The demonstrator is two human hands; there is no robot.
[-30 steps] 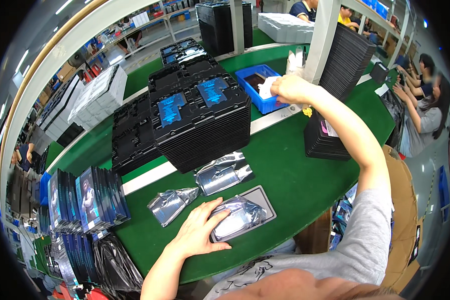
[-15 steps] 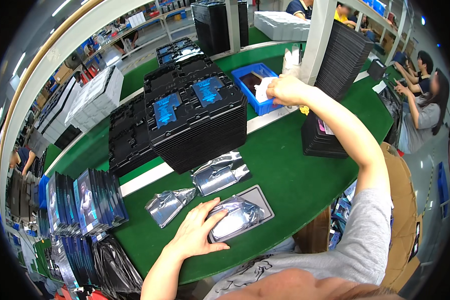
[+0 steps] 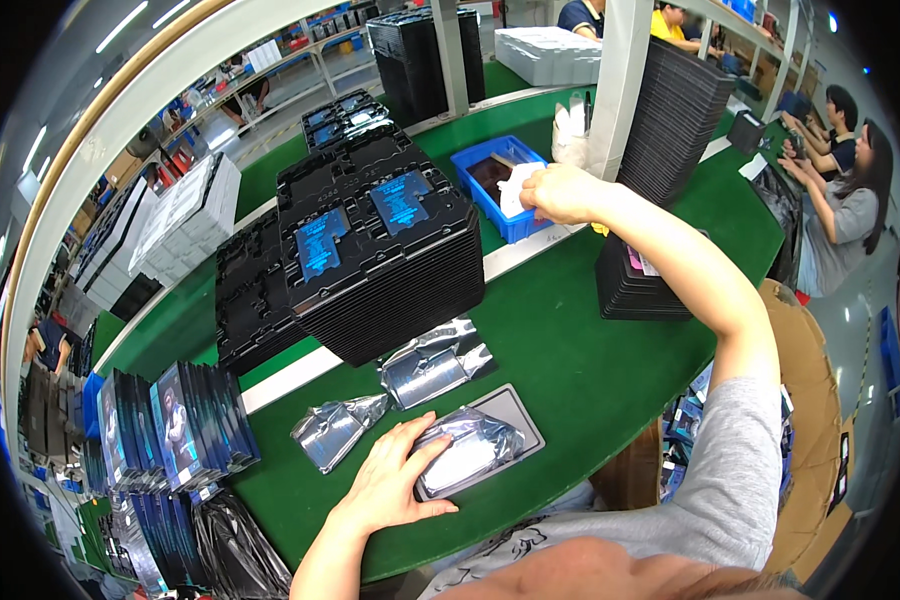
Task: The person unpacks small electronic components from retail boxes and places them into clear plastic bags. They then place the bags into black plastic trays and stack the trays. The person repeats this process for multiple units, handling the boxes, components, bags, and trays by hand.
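My left hand (image 3: 395, 478) lies with fingers spread over a silver foil pouch (image 3: 477, 447) in a shallow grey tray (image 3: 515, 412). Its thumb reaches the tray's near edge. At the blue bin (image 3: 515, 228), my right hand (image 3: 567, 194) is closed, its fingertips pinched at a white, thin, crumpled-looking piece (image 3: 512, 187); whether that is paper or small packets I cannot tell. Inside the bin there is also something dark brown. Two more silver foil pouches, one nearer (image 3: 338, 430) and one farther (image 3: 432, 370), lie just beyond the tray on the green tabletop (image 3: 580, 370).
Black moulded trays (image 3: 390, 280) are stacked high behind the pouches, with blue pieces on top. More black trays (image 3: 670, 120) rise beside a white post (image 3: 625, 90). Printed boxes (image 3: 185, 430) stand in rows at left. A cardboard carton (image 3: 805, 400) is at right; co-workers (image 3: 840, 190) sit beyond.
The view has shifted slightly. My right hand stays at the bin, its wrist turned a little and the white piece still at its fingertips. My left hand keeps its place on the pouch.
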